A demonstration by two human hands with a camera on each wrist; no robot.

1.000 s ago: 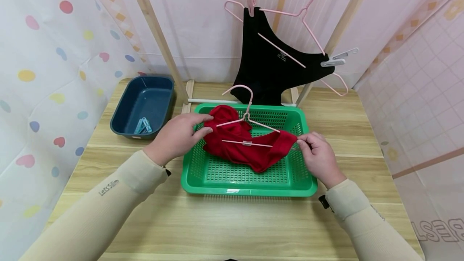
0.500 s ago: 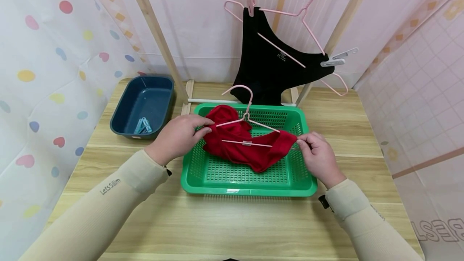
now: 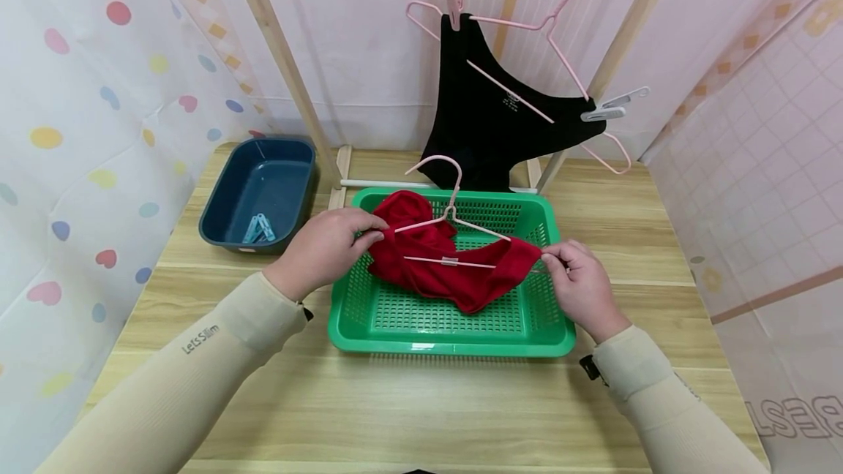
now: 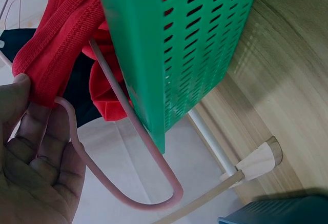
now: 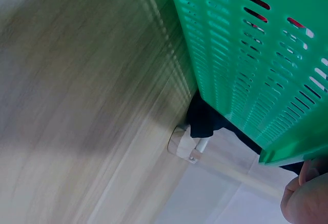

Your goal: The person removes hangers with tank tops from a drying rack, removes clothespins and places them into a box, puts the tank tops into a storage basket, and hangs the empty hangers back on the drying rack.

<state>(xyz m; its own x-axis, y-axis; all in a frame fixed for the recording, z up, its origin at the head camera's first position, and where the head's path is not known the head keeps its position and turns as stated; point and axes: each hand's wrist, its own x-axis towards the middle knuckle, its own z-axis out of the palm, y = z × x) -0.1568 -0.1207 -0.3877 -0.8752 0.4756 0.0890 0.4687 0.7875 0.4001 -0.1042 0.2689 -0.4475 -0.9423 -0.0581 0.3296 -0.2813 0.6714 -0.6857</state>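
A pair of red briefs (image 3: pixel 461 287) is spread over a pink hanger (image 3: pixel 454 167) above the green basket (image 3: pixel 454 349), with one side bunched up at the left. My left hand (image 3: pixel 326 247) pinches the left waistband end between thumb and fingers; the left wrist view shows the ribbed red band (image 4: pixel 61 39) at the thumb and the hanger's looped end (image 4: pixel 164 196) beside the fingers. My right hand (image 3: pixel 582 287) pinches the right end of the waistband, over the basket's right rim. In the right wrist view only part of that hand (image 5: pixel 310 198) shows, without the cloth.
Behind the basket, black briefs (image 3: pixel 494 115) hang on another pink hanger, held by a pink clothespin (image 3: pixel 456 6) and a grey clothespin (image 3: pixel 602 114). A wooden rack (image 3: pixel 283 57) frames them. At left, a dark blue basin (image 3: pixel 270 181) holds light blue clothespins (image 3: pixel 260 227).
My left thumb and fingers have drawn together on the waistband's left end. The right hand keeps its pinch, and the briefs and hanger have barely moved.
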